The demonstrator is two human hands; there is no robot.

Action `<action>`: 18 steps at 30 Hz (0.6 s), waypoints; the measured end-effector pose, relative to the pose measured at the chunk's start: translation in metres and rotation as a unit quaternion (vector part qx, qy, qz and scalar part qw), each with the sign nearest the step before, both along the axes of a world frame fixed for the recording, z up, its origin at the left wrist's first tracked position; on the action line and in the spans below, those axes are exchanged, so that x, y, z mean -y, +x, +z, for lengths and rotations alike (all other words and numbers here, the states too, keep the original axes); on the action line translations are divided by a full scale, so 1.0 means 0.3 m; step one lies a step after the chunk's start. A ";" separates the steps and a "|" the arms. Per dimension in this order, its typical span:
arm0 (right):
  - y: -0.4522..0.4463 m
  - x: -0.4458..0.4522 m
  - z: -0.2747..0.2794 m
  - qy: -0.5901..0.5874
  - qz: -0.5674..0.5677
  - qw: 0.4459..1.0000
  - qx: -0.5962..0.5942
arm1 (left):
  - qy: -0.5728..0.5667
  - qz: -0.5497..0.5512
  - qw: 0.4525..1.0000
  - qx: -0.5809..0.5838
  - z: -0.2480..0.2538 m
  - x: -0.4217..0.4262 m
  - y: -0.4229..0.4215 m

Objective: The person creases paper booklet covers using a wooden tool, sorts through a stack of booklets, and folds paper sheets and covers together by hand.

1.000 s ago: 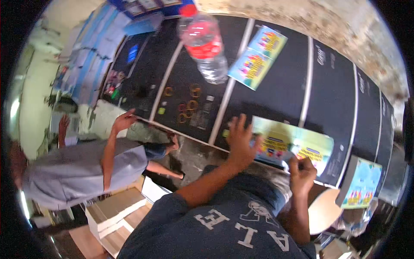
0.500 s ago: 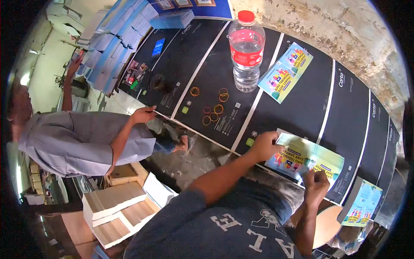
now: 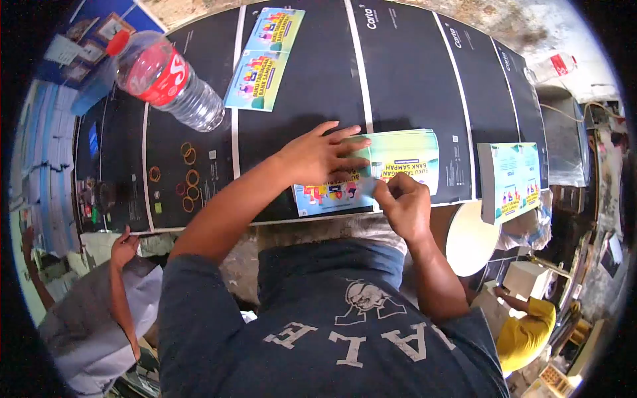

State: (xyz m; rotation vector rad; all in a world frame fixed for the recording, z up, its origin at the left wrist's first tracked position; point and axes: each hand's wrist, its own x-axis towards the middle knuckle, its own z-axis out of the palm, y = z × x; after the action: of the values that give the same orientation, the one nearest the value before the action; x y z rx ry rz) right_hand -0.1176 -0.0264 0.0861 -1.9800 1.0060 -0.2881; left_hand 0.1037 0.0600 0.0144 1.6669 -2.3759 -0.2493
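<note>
A printed cover sheet (image 3: 415,156), yellow-green and blue with "Buku Tabungan Bank Sampah" on it, lies near the table's front edge. Across its left half rests my left hand (image 3: 325,156), fingers spread and flat. My right hand (image 3: 405,202) is closed in a pinch against the sheet's lower middle, near the line between its two printed halves. Whatever sits between those fingers, if anything, is hidden. Further back on the left lies a matching printed sheet (image 3: 265,60). A stack of similar printed sheets (image 3: 514,179) stands at the front edge on the right.
A large water bottle (image 3: 169,83) stands at the back left, near several rubber bands (image 3: 191,178) on the black tabletop (image 3: 424,86). A round stool (image 3: 471,242) is below the front edge. One person (image 3: 109,312) is at the left, another in yellow (image 3: 527,335) at the lower right.
The view has swung to the right. My left hand has gone from grasping the sheet's upper left edge to lying spread on it. My right hand stays closed at the sheet.
</note>
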 end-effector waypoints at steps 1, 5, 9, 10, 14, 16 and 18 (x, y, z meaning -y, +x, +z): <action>-0.002 0.010 -0.008 0.030 -0.007 0.999 0.011 | 0.001 -0.004 1.000 -0.007 -0.025 0.010 0.000; 0.053 -0.070 0.123 0.007 0.007 0.999 0.035 | 0.040 -0.001 0.999 -0.020 -0.056 0.023 0.016; 0.064 -0.115 -0.012 -0.015 0.018 0.999 0.031 | 0.023 -0.010 0.997 -0.075 -0.094 0.024 0.030; 0.049 -0.132 -0.022 0.002 0.009 0.998 0.055 | 0.028 -0.012 0.996 -0.081 -0.095 0.016 0.030; 0.027 -0.177 -0.033 -0.039 0.032 0.994 0.096 | 0.013 -0.011 0.992 -0.124 -0.101 0.016 0.042; 0.075 -0.221 0.018 -0.003 0.107 0.984 0.141 | -0.023 -0.022 0.993 -0.117 -0.117 0.016 0.045; 0.153 -0.281 0.031 -0.068 0.181 0.979 0.065 | -0.026 -0.017 0.991 -0.132 -0.135 0.013 0.040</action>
State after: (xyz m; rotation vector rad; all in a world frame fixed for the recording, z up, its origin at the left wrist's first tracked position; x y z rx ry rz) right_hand -0.0717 0.0578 0.0953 -2.1915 0.5415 -0.2842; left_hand 0.1158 0.0561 -0.0261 1.4705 -2.1951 -0.3861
